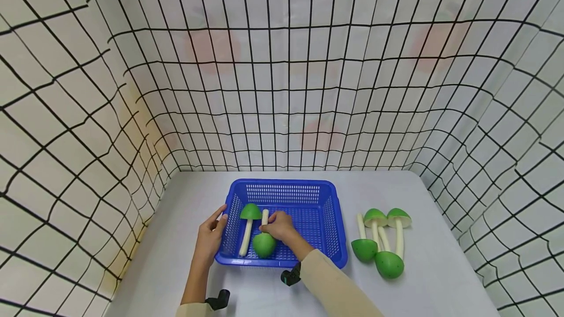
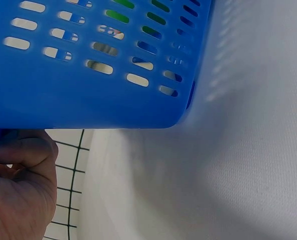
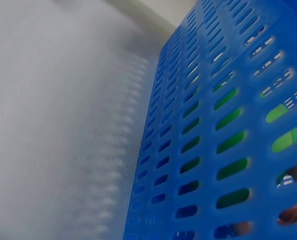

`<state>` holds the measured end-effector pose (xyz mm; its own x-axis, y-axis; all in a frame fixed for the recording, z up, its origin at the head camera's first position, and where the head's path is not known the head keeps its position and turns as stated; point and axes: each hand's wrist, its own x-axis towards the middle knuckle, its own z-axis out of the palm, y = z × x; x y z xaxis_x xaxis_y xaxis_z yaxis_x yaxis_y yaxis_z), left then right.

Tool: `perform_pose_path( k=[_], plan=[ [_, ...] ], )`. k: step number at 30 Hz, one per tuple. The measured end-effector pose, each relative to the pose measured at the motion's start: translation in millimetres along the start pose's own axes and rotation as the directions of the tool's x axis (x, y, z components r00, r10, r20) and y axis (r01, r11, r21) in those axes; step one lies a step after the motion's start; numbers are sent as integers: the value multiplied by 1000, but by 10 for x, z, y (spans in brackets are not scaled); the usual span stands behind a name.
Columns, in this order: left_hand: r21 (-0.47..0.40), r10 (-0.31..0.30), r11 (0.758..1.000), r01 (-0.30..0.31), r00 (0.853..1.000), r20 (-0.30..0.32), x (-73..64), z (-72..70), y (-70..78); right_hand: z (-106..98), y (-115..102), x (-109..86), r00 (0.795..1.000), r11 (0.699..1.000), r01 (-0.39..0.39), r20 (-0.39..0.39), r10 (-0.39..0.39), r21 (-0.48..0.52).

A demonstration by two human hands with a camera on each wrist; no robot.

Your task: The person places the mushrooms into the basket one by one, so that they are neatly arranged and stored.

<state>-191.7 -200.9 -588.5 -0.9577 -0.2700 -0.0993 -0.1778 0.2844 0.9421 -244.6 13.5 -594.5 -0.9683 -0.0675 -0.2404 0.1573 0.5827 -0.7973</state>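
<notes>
A blue plastic basket [image 1: 282,183] with slotted walls stands on the white table. At its left rim, my left hand [image 1: 210,236] grips the edge, the thumb on the rim; the left wrist view shows this hand [image 2: 21,185] beside the basket wall [image 2: 88,107]. Inside the basket, my right hand [image 1: 281,227] pinches the white stem of a toy mushroom [image 1: 264,245], its green cap toward me. To the left of it lies another green-capped mushroom [image 1: 250,212], cap away from me. In the right wrist view the basket's side wall [image 3: 198,145] hides most of the right hand.
Several more green-capped mushrooms [image 1: 390,264] lie in a cluster on the table right of the basket, caps facing both ways. White walls with a black wire grid [image 1: 282,111] enclose the table at the back and sides.
</notes>
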Motion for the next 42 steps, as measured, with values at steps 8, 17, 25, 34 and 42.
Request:
perform_pose_path(
  k=[8,17,25,34,42],
  plan=[
    [-14,-17,1000,18,1000,9,3,-3,-6,16,11,5,998,999,-27,62,25,37],
    [-9,-35,999,36,999,13,-15,4,13,3,29,3,995,999,-27,97,23,44],
    [-6,-39,999,39,999,11,-17,1,16,-40,23,-19,992,995,-45,119,34,88],
    [-5,-9,1000,9,1000,8,-8,-2,17,-151,40,-63,990,988,-45,136,25,145],
    [-12,-10,1000,10,1000,20,-3,-11,8,-258,89,-85,994,985,-22,110,3,173]
  ],
)
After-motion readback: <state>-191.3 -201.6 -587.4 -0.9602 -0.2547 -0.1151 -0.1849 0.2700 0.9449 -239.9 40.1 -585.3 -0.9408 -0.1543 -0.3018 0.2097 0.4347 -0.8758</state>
